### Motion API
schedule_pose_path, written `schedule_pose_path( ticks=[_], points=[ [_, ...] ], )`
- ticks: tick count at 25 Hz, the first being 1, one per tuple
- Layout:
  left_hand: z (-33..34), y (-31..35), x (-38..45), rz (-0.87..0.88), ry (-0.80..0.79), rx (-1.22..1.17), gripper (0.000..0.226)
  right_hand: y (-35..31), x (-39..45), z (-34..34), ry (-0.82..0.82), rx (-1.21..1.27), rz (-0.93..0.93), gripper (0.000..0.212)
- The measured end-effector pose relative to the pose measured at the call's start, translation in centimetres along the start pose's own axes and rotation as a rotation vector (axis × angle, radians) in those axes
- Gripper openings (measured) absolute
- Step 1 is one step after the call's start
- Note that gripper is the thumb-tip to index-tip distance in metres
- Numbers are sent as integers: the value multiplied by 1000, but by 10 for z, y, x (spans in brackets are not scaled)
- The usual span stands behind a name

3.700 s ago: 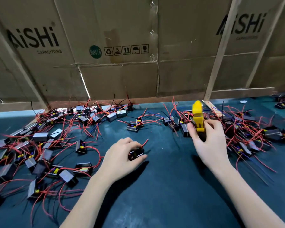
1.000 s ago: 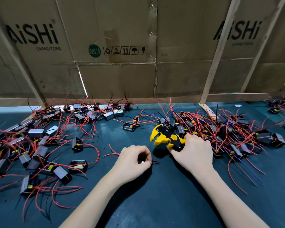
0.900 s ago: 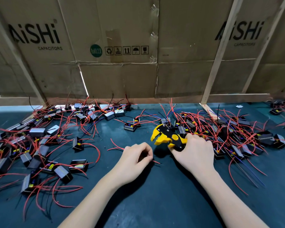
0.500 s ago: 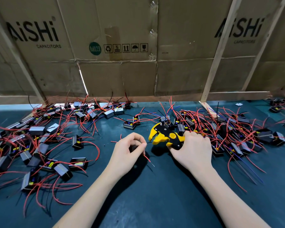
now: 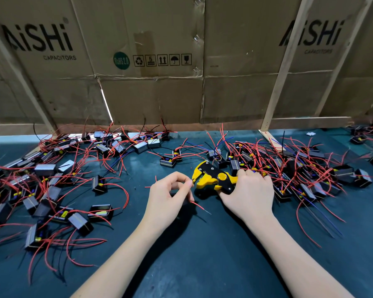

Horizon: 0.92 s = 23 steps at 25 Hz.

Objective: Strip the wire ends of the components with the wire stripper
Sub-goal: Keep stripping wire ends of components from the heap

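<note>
My right hand grips the handles of a yellow and black wire stripper, whose jaws point left. My left hand holds a small black component, mostly hidden under the palm, and pinches one of its wires between thumb and forefinger right at the stripper's jaws. A second red wire with a bare tip sticks out to the right below the hand. Both hands hover just above the dark green table.
Several black components with red wires lie in a pile on the left and in a denser pile on the right. A cardboard wall with wooden battens closes off the table's far edge.
My left hand lifted the component off the table and brought a wire up to the stripper's jaws. The right hand laid the stripper over from upright so that its jaws face left.
</note>
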<state>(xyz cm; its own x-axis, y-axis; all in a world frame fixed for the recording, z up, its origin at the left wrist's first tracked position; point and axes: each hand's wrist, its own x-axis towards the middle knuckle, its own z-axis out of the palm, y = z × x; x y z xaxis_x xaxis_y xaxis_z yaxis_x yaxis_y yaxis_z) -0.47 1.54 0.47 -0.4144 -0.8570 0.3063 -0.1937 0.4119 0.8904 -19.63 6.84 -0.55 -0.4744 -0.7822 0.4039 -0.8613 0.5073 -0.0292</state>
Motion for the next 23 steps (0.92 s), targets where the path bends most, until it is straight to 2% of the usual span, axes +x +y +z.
schedule_pose_path(
  ticks=[5,12,23],
  points=[
    [3,-1,0,-46,-6,89,20,-3,-1,-1,-5,28,-2,55],
    [3,-1,0,-63,-25,86,19,-2,-1,-5,0,25,-56,44],
    [-5,-4,2,-19,-57,168,18,-4,-2,-12,-42,-32,-67,40]
  ],
)
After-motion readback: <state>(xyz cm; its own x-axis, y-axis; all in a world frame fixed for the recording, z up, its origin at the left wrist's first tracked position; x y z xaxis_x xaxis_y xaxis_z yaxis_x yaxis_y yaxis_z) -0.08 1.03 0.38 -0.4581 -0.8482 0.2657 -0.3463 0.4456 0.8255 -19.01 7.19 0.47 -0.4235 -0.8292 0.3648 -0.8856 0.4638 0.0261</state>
